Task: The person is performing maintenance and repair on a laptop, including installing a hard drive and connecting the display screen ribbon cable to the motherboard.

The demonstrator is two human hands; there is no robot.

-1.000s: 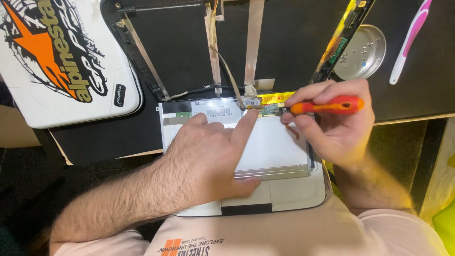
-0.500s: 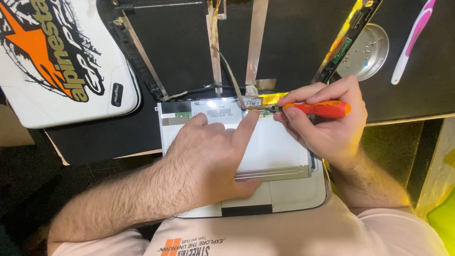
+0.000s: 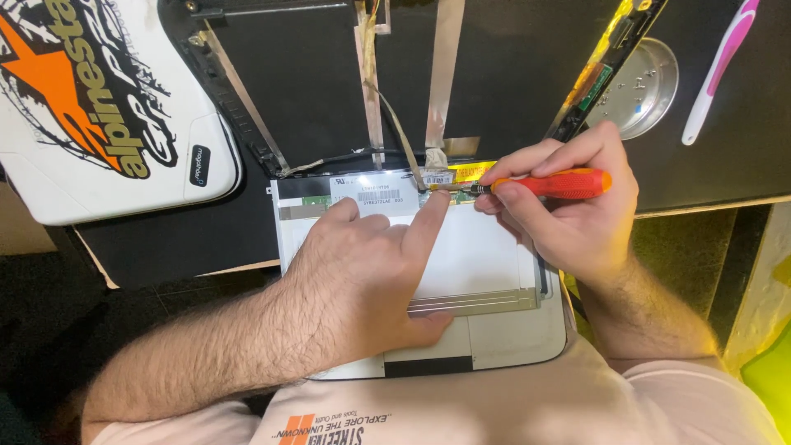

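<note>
My left hand lies flat on the back of a silver-white display panel, index finger stretched toward the connector at the panel's top edge. An orange-handled screwdriver is gripped in my right hand, held level with its tip pointing left at that connector and the yellow tape beside it. The panel rests on a white laptop base near my chest. A flat ribbon cable runs from the connector up to the black lid shell.
A white case with orange and black graphics lies at the left. A round metal dish holding small screws sits at the upper right, beside a narrow circuit strip and a pink-and-white tool. The black tabletop's edge runs at right.
The screwdriver has shifted slightly left, its tip closer to the connector. My left hand stays pressed on the panel.
</note>
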